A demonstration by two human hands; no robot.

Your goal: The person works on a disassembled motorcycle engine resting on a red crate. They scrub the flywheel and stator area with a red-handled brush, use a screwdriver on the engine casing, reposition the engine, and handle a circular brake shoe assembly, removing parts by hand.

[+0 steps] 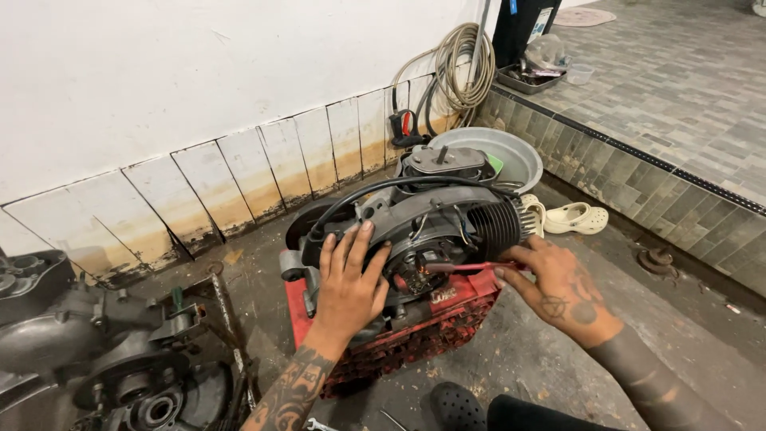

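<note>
Nearest the viewer, a black perforated clog (456, 405) rests on the gritty concrete floor (550, 351) just below the engine (431, 219), with a dark trouser leg beside it. The engine, a grey cast-metal lump with a round finned cylinder on its right end, sits on a red plastic crate (415, 323) whose lattice sides are scuffed and dirty.

The left hand (349, 279) lies flat on the engine's left face, fingers spread wide and pressing on the curved grey housing. The right hand (558, 287), at the engine's right side, pinches a thin red-handled screwdriver (463, 266) between thumb and fingertips; its shaft points left toward the round opening in the engine's front, where copper-coloured windings show. Both forearms are heavily tattooed.

A glossy black hose (375, 190) arcs over the engine's top. To the left of the engine, a second engine casing (104, 359), dull grey and greasy, lies on the floor with round bearing holes visible.

Right of the engine, a pair of cream rubber clogs (576, 217) lies near a tiled step. Behind the engine stands a round grey metal basin (511, 152), and farther back a coiled beige hose (459, 68) hangs against the white wall (159, 72), above stained, cracked tiles. Beyond the step, a shallow tray (527, 77) of small parts sits on the raised tiled floor.
</note>
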